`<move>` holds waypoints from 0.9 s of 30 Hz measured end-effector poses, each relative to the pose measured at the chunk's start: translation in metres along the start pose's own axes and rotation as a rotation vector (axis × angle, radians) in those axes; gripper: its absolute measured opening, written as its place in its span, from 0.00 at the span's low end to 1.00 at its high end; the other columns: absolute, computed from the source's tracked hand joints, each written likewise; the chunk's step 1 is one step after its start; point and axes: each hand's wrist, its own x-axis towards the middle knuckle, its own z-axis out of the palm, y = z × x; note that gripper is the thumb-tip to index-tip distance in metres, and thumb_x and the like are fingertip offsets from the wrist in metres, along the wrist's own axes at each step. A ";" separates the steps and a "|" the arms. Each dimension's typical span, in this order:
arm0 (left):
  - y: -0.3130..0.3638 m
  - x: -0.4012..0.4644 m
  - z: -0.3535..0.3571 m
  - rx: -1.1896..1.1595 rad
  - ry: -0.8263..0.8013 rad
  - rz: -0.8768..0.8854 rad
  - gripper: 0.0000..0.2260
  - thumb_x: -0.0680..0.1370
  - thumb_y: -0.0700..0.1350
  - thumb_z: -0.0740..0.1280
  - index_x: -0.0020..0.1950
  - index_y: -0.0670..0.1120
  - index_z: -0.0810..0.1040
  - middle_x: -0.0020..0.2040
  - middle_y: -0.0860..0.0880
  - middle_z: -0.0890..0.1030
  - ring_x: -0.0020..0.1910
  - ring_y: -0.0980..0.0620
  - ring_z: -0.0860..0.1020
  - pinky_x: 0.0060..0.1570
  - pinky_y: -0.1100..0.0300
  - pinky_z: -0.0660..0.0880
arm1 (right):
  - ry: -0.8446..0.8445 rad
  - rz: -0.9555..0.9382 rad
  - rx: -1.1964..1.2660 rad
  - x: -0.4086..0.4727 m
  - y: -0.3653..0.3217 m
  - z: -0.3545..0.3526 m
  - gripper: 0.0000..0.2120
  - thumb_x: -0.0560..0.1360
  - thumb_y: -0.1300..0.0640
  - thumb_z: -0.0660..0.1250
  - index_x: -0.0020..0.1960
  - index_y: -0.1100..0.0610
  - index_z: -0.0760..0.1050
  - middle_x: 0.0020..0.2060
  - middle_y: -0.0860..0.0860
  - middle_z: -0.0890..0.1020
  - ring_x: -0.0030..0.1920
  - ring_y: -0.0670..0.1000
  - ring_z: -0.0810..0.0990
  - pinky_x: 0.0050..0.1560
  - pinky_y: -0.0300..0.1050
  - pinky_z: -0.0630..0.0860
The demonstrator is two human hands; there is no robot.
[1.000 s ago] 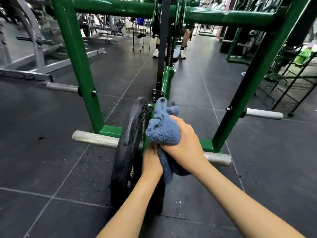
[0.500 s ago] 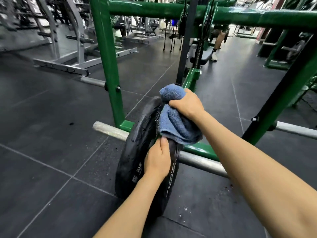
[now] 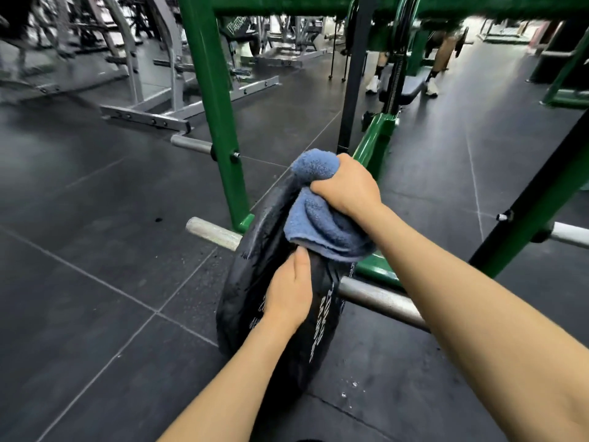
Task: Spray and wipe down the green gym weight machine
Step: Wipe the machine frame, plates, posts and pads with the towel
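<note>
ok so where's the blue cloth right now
In the head view, just right of centre: the blue cloth is bunched in the right hand and draped over the top edge of the black weight plate.
</note>
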 end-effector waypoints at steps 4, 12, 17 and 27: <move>0.011 0.011 0.003 0.021 -0.050 0.006 0.22 0.84 0.53 0.49 0.67 0.43 0.74 0.66 0.45 0.76 0.66 0.48 0.72 0.55 0.64 0.62 | -0.028 0.063 0.011 0.022 0.004 -0.003 0.21 0.68 0.48 0.69 0.57 0.56 0.72 0.50 0.51 0.79 0.51 0.56 0.78 0.48 0.46 0.73; -0.004 0.005 -0.008 -0.045 -0.261 0.069 0.20 0.76 0.54 0.68 0.68 0.56 0.71 0.57 0.58 0.79 0.55 0.59 0.77 0.50 0.68 0.70 | -0.019 0.126 0.044 0.028 0.004 -0.002 0.17 0.69 0.49 0.69 0.54 0.55 0.72 0.47 0.50 0.78 0.48 0.55 0.77 0.45 0.44 0.70; -0.017 0.006 -0.012 -0.085 -0.368 0.093 0.32 0.69 0.61 0.66 0.73 0.59 0.64 0.57 0.60 0.78 0.55 0.59 0.77 0.53 0.65 0.72 | 0.042 0.178 0.061 0.025 0.002 0.001 0.18 0.67 0.50 0.69 0.54 0.53 0.73 0.47 0.49 0.80 0.48 0.54 0.78 0.45 0.45 0.71; -0.016 0.019 -0.021 0.195 -0.511 0.155 0.32 0.75 0.63 0.63 0.74 0.53 0.56 0.60 0.46 0.78 0.59 0.41 0.75 0.55 0.50 0.73 | 0.295 0.314 -0.181 -0.017 -0.028 0.015 0.22 0.69 0.49 0.69 0.59 0.54 0.67 0.44 0.48 0.75 0.45 0.55 0.73 0.43 0.46 0.67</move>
